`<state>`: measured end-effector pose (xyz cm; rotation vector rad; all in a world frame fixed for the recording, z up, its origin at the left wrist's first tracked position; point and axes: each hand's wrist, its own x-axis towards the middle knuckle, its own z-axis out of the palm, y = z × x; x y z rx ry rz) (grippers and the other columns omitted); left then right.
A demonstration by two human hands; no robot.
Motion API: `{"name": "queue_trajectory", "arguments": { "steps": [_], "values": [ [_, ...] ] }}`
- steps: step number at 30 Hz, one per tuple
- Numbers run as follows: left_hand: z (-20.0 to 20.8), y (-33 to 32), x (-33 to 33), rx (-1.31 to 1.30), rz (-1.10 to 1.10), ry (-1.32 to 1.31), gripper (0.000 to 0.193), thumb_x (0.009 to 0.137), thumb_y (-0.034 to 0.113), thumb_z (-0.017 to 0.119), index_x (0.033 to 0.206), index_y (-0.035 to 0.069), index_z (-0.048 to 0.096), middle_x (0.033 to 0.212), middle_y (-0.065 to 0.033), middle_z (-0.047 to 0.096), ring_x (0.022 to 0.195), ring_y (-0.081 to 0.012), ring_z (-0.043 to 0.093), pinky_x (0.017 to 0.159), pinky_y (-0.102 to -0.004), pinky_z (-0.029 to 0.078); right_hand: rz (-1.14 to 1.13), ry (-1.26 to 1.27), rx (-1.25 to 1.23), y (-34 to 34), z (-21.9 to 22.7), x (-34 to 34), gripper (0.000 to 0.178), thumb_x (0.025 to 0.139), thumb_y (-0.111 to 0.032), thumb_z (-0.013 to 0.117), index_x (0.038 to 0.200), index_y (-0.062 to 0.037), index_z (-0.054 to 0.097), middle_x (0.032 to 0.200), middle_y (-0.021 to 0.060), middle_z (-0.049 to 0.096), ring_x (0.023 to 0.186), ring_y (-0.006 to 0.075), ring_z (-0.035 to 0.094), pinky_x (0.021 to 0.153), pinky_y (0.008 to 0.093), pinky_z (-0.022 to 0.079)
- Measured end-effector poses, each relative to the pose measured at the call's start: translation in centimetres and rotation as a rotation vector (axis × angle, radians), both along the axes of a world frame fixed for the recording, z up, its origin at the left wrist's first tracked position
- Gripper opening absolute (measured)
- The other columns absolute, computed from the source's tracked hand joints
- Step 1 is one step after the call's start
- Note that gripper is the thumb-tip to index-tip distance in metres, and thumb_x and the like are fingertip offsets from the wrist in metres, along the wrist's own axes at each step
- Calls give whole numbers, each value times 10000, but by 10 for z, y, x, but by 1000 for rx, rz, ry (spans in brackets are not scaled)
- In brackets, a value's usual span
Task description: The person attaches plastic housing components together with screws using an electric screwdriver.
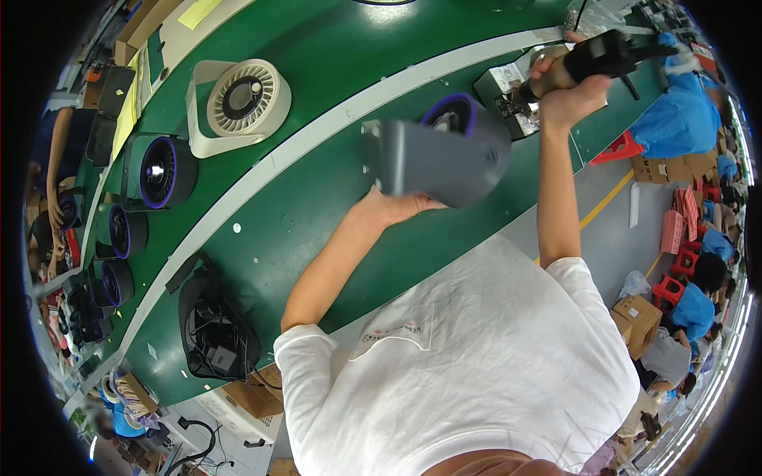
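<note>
My left hand (397,208) grips a dark grey fan (421,159) with a purple ring from its near side. The fan is tilted over the green bench and smeared by motion. In my right hand (575,99) is a black and tan electric screwdriver (599,54), held slantwise with the fingers wrapped round its body. Its lower end points down and left at a small metal box (504,79) with a mechanism in it, perhaps a screw feeder. Whether the tip touches the box I cannot tell.
A cream fan (250,103) stands beyond a pale curved strip (341,119). Dark purple-ringed fans (171,170) line up to the left. An open black bag (214,325) with cables lies near left. Another person's arm (55,159) shows far left; people in blue sit at right.
</note>
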<state>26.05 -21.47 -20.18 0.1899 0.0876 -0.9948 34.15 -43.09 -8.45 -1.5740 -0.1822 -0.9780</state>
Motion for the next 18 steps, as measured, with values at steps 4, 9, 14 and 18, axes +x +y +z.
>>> {"name": "queue_trajectory", "arguments": {
  "steps": [4, 9, 14, 18],
  "values": [
    [-13, -7, 5, -26, -147, 294, 599, 931, 482, 322, 1299, 13, 392, 1249, -194, 496, 1038, -363, 553, 866, -476, 490, -6, -2, 19, 0, -10, -2, 861, 813, -760, 231, 1048, 26, 492, 540, 102, 488, 424, 189, 457, 430, 282, 402],
    [-40, -10, 9, -169, -128, 90, 621, 925, 488, 332, 1289, -11, 394, 1209, -217, 518, 986, -382, 571, 867, -479, 486, 85, 210, 116, 13, -10, -3, 876, 819, -756, 183, 1054, 32, 486, 537, 103, 482, 423, 190, 457, 437, 282, 417],
    [-46, -15, 4, -199, -132, 14, 618, 918, 493, 338, 1283, -2, 408, 1192, -208, 532, 983, -367, 572, 872, -467, 482, 318, 174, 169, 21, 49, -22, 937, 796, -776, 97, 1065, 36, 479, 525, 91, 474, 424, 170, 457, 441, 278, 421],
    [-49, -11, 8, -157, -105, -19, 604, 920, 483, 332, 1273, 1, 421, 1176, -203, 545, 974, -355, 576, 873, -460, 479, 384, 192, 289, 57, 72, -32, 912, 805, -763, 96, 1060, 34, 459, 509, 79, 462, 403, 164, 443, 416, 272, 406]
  ]
}}
